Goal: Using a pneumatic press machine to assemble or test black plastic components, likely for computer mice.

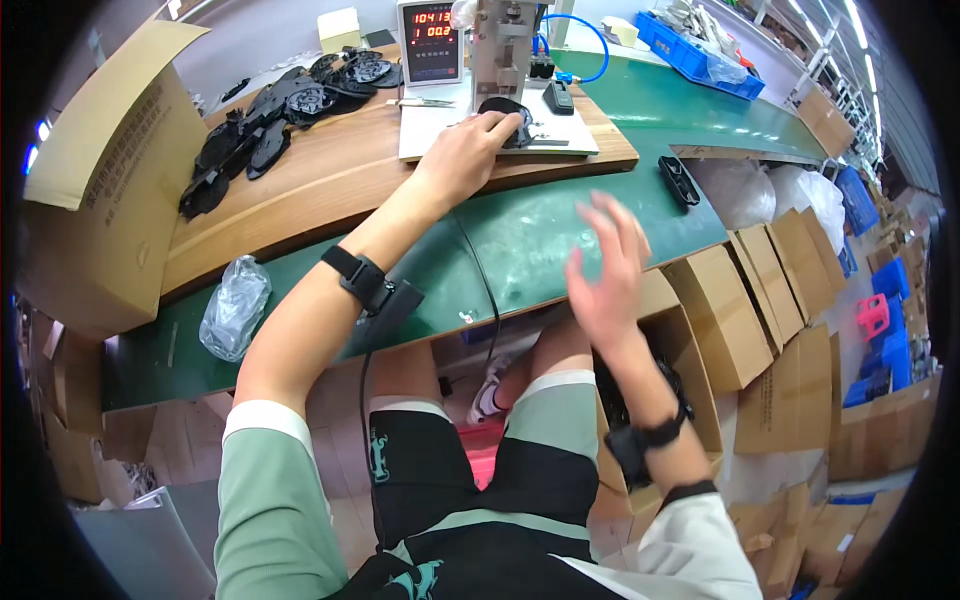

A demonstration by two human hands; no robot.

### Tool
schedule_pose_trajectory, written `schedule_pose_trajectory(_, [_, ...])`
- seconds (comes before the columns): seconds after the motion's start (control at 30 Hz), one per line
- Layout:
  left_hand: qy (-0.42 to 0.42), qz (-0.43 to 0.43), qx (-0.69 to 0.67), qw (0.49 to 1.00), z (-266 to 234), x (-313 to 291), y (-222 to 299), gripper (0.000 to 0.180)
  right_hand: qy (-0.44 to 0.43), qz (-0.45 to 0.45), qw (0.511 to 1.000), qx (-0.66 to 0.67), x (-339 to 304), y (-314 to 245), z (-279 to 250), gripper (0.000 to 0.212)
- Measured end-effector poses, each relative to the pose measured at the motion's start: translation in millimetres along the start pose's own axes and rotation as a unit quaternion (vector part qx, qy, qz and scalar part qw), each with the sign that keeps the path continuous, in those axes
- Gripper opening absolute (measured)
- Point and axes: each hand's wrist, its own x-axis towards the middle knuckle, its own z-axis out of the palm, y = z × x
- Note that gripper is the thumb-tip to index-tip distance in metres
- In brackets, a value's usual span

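1. Holding black, curved plastic part (507,105) at twelve o'clock in bare, curled left hand (463,157); could slip from loose pinching.
2. Could get pinched, reaching under tall silver metal machine (500,55).
3. Spreading blurry, empty-looking right hand (610,272) past two o'clock.

I see a crumpled clear plastic bag (236,308) on the green bench (540,235), front left, a filled blue plastic crate (738,88) back right, pink plastic item (873,316) beyond.
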Motion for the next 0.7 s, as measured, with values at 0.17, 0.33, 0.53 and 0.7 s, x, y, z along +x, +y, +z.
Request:
schedule_pose_trajectory(0.17, [0.008,-0.068,0.016,0.998,2,-2,9,0.062,-0.016,-0.084,0.995,-0.052,103,9,87,0.055])
schedule_pose_trajectory(0.33, [0.048,-0.051,-0.101,0.992,4,-13,-6,0.066,-0.098,-0.069,0.985,-0.125,128,19,111,0.03])
schedule_pose_trajectory(0.53, [0.074,-0.137,0.185,0.97,-52,-76,-109,0.07,-0.123,-0.104,0.981,-0.104,134,15,97,0.031])
schedule_pose_trajectory(0.7, [0.074,-0.405,0.38,0.828,-95,-191,-199,0.064,-0.118,-0.09,0.985,-0.084,138,-9,114,0.03])
